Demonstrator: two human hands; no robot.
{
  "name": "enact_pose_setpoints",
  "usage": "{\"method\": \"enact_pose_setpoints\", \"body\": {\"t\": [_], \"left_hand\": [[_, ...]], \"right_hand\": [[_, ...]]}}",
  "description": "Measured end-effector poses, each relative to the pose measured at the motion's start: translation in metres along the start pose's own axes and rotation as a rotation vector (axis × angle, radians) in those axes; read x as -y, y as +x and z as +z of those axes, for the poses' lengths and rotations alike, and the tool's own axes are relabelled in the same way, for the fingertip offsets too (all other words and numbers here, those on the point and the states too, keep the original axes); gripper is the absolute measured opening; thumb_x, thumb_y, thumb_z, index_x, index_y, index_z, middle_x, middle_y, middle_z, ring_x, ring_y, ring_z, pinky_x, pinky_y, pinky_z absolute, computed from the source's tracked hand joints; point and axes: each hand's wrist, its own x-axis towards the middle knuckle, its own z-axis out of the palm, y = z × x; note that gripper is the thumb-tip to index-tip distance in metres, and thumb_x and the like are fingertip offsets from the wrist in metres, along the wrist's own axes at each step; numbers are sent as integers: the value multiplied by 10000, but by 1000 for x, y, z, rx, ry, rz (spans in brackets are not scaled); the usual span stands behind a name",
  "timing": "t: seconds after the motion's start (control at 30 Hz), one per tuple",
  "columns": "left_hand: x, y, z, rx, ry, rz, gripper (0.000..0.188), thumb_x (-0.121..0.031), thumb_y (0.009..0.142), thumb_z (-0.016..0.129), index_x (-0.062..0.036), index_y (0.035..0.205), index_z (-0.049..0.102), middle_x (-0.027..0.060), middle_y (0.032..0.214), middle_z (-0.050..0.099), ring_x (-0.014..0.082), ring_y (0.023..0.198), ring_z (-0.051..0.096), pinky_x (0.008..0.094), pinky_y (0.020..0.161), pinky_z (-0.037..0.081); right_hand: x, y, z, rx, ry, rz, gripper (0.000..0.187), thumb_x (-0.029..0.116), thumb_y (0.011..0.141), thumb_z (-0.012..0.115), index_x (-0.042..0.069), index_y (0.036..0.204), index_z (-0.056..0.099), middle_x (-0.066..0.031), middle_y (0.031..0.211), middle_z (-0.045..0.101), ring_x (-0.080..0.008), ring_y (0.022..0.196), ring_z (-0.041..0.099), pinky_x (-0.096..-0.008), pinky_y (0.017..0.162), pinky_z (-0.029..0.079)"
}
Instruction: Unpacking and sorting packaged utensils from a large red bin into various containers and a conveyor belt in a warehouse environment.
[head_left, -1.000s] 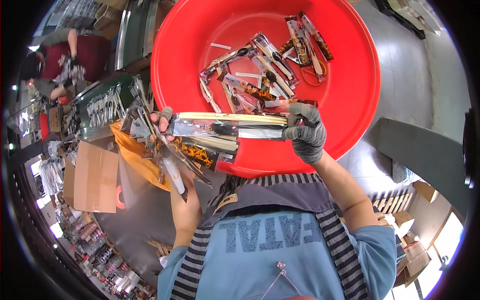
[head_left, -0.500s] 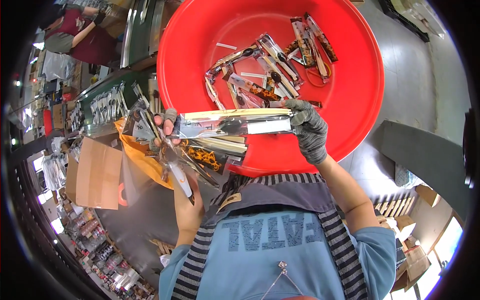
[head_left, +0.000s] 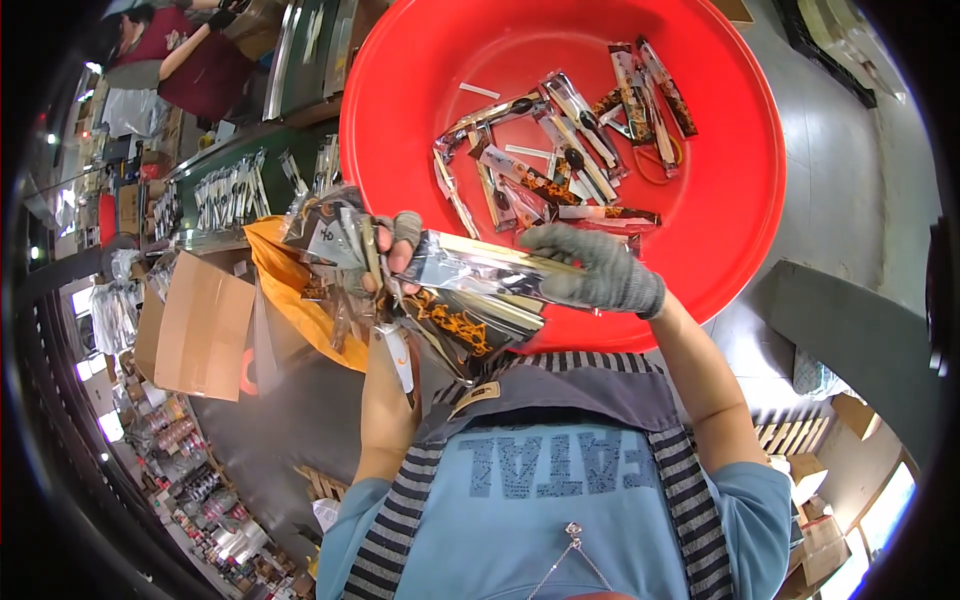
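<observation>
My left hand, in a grey fingerless glove, grips a thick bundle of clear and black cutlery packets, several with orange print. The packets fan out to both sides of the fist. Along the top of the bundle lies one long clear cutlery packet with pale sticks and a dark utensil inside. The gloved right hand is closed over the right end of this packet; its fingertips are partly hidden. Beyond both hands, a big round red tub holds several loose cutlery packets.
A cardboard box and an orange bag stand at my left. Behind them, a green conveyor carries rows of packets. A person in dark red works at the far left. A grey beam runs at the right.
The long packet has come down and left onto the bundle, and my right hand has slid inward over its end. The bundle in my left hand has shifted right and turned slightly.
</observation>
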Motion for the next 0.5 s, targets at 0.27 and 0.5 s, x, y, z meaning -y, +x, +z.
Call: {"method": "enact_pose_setpoints", "body": {"t": [0.27,0.5], "left_hand": [[31,7,17,-23,-732,339,436,-162,785,602,-98,1196,471,174,1354,345,127,745,516,319,746,348],[44,5,10,-125,-692,-71,633,-151,721,654,41,1245,354,168,907,564,235,749,575,332,645,524]], "right_hand": [[-7,-1,-7,-121,-52,140,214,154,760,659,22,915,591,-53,791,566,-127,753,535,-279,701,435],[-20,3,-10,-171,-29,180,220,144,769,641,-3,917,568,-40,811,545,-106,758,504,-267,703,422]]}}
